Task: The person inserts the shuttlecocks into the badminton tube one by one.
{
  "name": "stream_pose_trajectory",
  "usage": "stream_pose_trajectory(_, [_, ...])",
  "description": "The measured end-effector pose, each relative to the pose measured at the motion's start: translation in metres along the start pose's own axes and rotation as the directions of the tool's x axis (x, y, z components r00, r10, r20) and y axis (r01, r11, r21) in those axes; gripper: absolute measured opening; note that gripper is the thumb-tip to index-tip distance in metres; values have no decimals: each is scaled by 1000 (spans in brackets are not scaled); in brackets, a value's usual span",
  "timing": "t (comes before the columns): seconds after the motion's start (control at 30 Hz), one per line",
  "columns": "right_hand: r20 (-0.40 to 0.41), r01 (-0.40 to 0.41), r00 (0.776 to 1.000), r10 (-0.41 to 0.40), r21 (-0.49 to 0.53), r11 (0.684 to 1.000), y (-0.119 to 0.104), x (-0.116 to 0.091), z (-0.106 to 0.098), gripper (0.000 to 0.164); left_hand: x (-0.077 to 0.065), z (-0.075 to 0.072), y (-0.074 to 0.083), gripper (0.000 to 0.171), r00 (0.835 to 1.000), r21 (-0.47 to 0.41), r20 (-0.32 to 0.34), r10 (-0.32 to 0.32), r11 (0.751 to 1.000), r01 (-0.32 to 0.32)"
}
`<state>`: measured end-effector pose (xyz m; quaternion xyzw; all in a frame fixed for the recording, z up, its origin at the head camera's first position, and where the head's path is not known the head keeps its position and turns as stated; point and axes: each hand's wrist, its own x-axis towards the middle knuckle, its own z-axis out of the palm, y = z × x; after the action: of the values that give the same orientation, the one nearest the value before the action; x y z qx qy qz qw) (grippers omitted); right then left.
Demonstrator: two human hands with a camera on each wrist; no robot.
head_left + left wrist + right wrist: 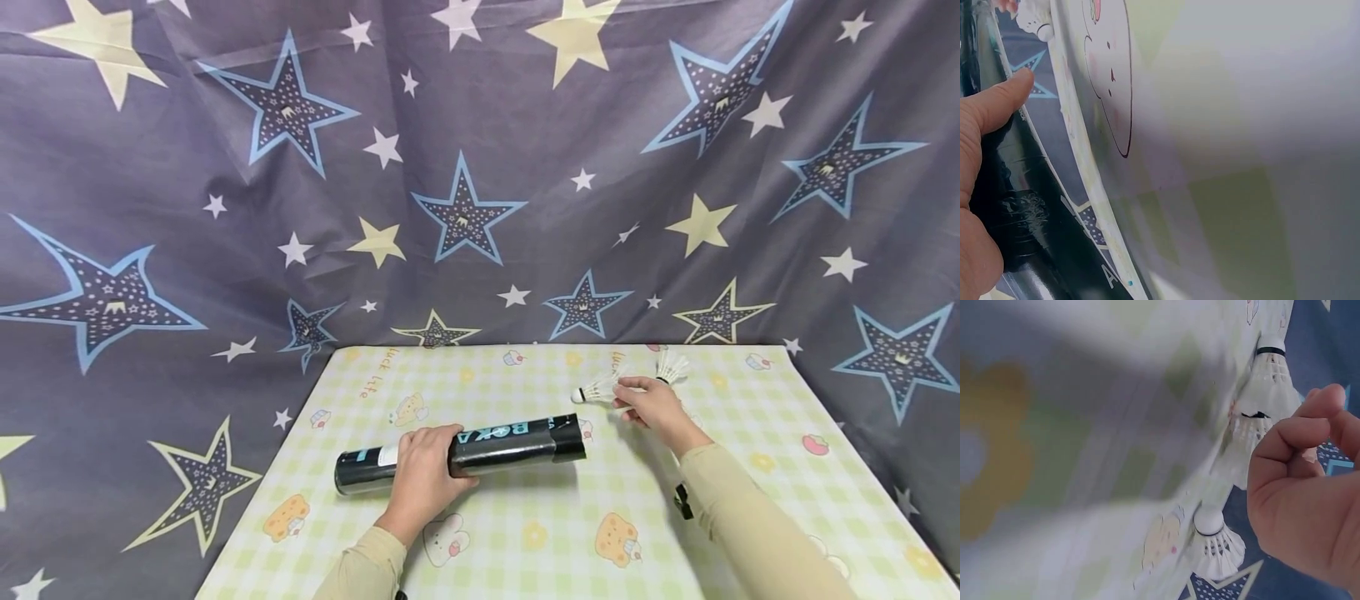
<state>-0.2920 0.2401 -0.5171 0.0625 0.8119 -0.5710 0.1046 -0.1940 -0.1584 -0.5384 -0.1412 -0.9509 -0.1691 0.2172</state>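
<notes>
In the head view, my left hand [423,471] grips a long black tube [517,442] with blue lettering round its left half. The tube lies slanted across the near middle of the table, its darker wide end toward the right. My right hand [652,408] has thumb and fingers bent close together at the feathered end of two nested white shuttlecocks [1272,375], corks toward the left. The fingers hide part of their feathers. Just beyond this hand rests a single shuttlecock [1210,544]. In the left wrist view, the thumb lies along the dark tube [1016,181].
A table covered with a green-checked, cartoon-printed cloth [540,533] carries everything. Behind it and at both sides hangs a dark star-patterned curtain [510,108], meeting the table's far edge close behind the shuttlecocks.
</notes>
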Motion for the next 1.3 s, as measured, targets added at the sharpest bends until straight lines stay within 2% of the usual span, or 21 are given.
stream_pose_trajectory(0.2, [-18, -13, 1000, 13, -19, 1000, 4, 12, 20, 41, -1, 0, 1, 87, 1000, -2, 21, -5, 1000, 5])
stream_pose_trajectory(0.33, [-2, -13, 1000, 13, 6, 1000, 8, 13, 30, 31, 0, -1, 1, 87, 999, -16, 40, -20, 1000, 21])
stream_pose_trajectory(0.47, [75, -27, 997, 16, 156, 987, 8, 7, 31, 32, 0, 0, 1, 87, 999, -10, 44, -22, 1000, 23])
stream_pose_trajectory(0.6, [187, -61, 982, -8, 361, 931, 6, -4, 24, 21, 0, 1, 1, 87, 999, -8, 49, -22, 1000, 23])
stream_pose_trajectory(0.7, [233, -87, 972, -19, 436, 896, 4, -18, 15, 16, 0, 1, 2, 86, 998, -14, 57, -21, 1000, 22])
stream_pose_trajectory(0.8, [240, -98, 971, -17, 459, 883, 3, -35, 5, 15, 0, 1, 2, 87, 998, -16, 55, -20, 1000, 21])
stream_pose_trajectory(1.03, [274, -89, 961, -48, 469, 879, 6, -68, -14, 15, 0, 2, 1, 88, 999, -15, 45, -23, 1000, 24])
stream_pose_trajectory(1.17, [294, -88, 954, -56, 455, 886, 10, -81, -13, 17, 0, 2, 1, 88, 999, -12, 42, -23, 1000, 24])
stream_pose_trajectory(1.3, [299, -75, 952, -62, 425, 902, 14, -88, -2, 13, 0, 2, 2, 89, 998, -12, 53, -25, 1000, 26])
